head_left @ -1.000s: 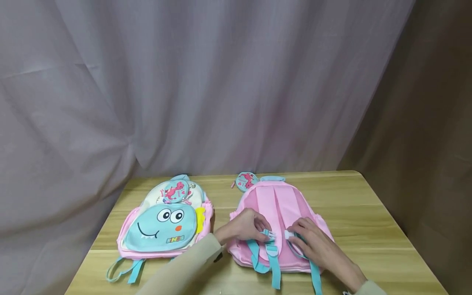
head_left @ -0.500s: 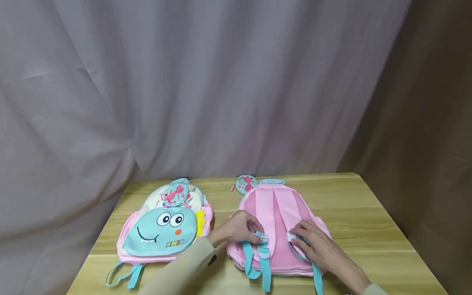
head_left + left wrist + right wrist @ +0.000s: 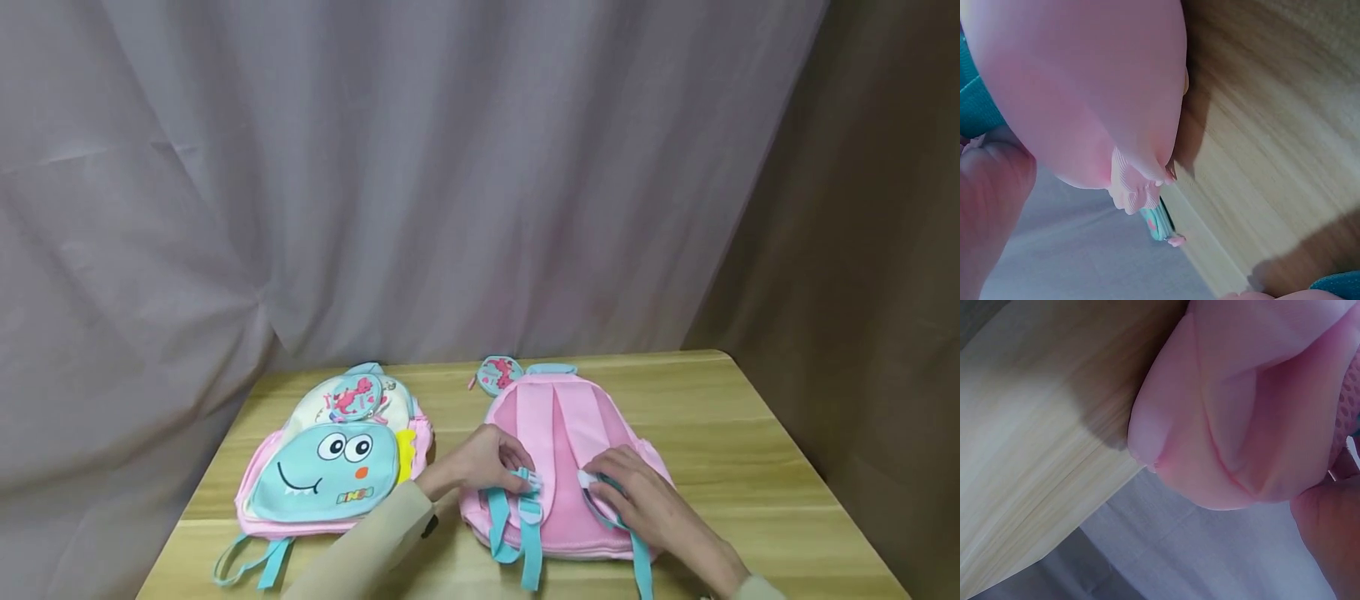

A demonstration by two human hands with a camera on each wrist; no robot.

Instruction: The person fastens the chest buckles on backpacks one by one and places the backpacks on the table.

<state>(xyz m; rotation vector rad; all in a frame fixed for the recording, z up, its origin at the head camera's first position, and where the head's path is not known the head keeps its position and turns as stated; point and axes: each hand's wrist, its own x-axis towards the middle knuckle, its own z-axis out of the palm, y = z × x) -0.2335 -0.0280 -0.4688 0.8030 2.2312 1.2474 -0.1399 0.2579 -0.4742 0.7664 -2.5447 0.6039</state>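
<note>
A pink backpack [image 3: 576, 529] lies back side up on the table, its two pink shoulder straps [image 3: 537, 425] running down the middle. My left hand [image 3: 487, 460] pinches a pale plastic buckle half [image 3: 534, 481] on a teal strap over the left side. On the other side, my right hand [image 3: 633, 487] grips the white buckle half [image 3: 587, 478], with a teal strap looping below its fingers. The two halves are apart, with pink backpack between them. In the left wrist view, the thumb [image 3: 997, 181] is beside a teal strap [image 3: 979, 109]. The right wrist view shows the backpack's pink side [image 3: 1229, 412].
To the left lies a second backpack [image 3: 322, 471] with a blue cartoon face, its teal straps hanging toward the front. A round teal pouch [image 3: 498, 375] rests at the pink backpack's top corner. Behind the wooden table [image 3: 750, 467] hangs a grey curtain [image 3: 480, 183].
My left hand has moved slightly left with its buckle half, and the teal strap ends shifted left too. My right hand keeps its hold almost in place.
</note>
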